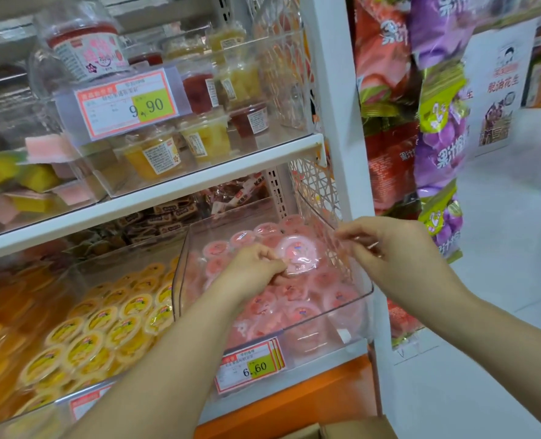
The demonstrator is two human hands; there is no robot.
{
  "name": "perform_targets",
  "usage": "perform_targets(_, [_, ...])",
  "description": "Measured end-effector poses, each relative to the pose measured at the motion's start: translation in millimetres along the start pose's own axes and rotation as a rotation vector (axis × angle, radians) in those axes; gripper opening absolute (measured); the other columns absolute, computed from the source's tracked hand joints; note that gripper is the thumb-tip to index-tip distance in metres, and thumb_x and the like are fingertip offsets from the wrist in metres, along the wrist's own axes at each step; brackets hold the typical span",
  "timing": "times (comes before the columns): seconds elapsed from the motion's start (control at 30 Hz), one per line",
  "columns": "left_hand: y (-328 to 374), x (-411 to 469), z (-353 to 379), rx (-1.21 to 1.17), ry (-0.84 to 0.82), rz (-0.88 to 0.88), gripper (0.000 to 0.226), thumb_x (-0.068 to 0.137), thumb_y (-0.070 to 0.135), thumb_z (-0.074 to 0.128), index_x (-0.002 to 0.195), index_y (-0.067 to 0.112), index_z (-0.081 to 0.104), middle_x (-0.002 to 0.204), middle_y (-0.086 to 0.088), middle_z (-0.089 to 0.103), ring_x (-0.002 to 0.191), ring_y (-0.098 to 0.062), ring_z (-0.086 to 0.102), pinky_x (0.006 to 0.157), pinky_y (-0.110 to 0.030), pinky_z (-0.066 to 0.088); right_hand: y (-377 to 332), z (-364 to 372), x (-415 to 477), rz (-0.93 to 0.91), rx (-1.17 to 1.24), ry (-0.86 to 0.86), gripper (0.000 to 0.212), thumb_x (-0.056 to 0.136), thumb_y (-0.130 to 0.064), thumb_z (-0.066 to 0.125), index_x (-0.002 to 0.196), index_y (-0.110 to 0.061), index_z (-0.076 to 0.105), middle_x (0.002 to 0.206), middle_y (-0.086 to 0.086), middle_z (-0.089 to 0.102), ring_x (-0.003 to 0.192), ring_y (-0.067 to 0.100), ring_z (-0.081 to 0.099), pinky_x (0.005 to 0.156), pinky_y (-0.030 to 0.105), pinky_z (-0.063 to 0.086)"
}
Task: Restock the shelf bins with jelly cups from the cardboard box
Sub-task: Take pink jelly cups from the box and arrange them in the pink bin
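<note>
Left hand (256, 269) pinches a pink jelly cup (299, 248); right hand (386, 245) pinches what looks like clear film (337, 241). Set the cup lid-up in the bin (178, 280) gap below left hand.

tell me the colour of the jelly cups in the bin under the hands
Pink jelly cups, head view.

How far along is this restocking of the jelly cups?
Done: the pink jelly cup bin looks well stocked, the yellow jelly cups beside it too. In hand: left hand and right hand pinch clear wrapping holding pink cups above that bin. Left: emptying it; what remains in the cardboard box is hidden.
</note>
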State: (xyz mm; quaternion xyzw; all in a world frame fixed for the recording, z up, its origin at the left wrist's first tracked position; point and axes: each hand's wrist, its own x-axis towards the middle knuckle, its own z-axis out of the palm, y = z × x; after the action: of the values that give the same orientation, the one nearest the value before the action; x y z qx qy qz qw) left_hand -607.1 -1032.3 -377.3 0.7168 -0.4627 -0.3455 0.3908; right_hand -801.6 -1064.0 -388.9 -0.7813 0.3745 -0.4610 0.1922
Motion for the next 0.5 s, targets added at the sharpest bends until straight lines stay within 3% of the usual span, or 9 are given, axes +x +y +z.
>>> perform_targets(0.1, [1.4,9.1,14.4,0.047,-0.015,-0.066,0.019,0.089,0.011,0.063,0.072,0.014,0.055,0.049,0.007,0.063,0.037,-0.001,0.045,0.033,-0.012,0.026,10.7,-6.9,-4.2,0.001,-0.067,-0.014,0.023,0.082,-0.001,0.064,0.093,-0.019,0.075,0.075,-0.021,0.061,0.067,-0.008,0.058,0.067,0.003,0.043])
perform_targets(0.23, [9.8,14.7,32.9,0.131,-0.053,-0.130,0.024,0.085,0.002,0.063,0.067,0.013,0.053,0.051,-0.001,0.059,0.036,-0.006,0.041,0.034,-0.014,0.025,19.4,-7.0,-9.0,0.019,-0.091,-0.044,0.021,0.084,-0.006,0.062,0.093,-0.020,0.074,0.080,-0.013,0.068,0.066,-0.005,0.054,0.065,0.007,0.043])
perform_targets(0.37, [9.6,16.3,38.3,0.159,-0.057,-0.168,0.022,0.084,-0.001,0.063,0.069,0.010,0.053,0.050,-0.005,0.053,0.027,-0.005,0.038,0.030,-0.012,0.026,21.7,-4.1,-8.1,0.010,-0.079,-0.039,0.020,0.084,-0.009,0.062,0.093,-0.022,0.074,0.085,-0.007,0.071,0.074,0.007,0.059,0.071,0.031,0.052])
perform_targets(0.5, [7.8,20.6,35.8,0.179,-0.090,-0.204,0.019,0.085,0.001,0.062,0.069,0.011,0.058,0.047,0.003,0.063,0.031,-0.002,0.040,0.035,-0.015,0.028,25.6,-0.6,-8.5,0.006,-0.071,-0.054,0.019,0.083,-0.011,0.063,0.093,-0.025,0.073,0.085,-0.010,0.070,0.077,0.010,0.063,0.071,0.037,0.054])
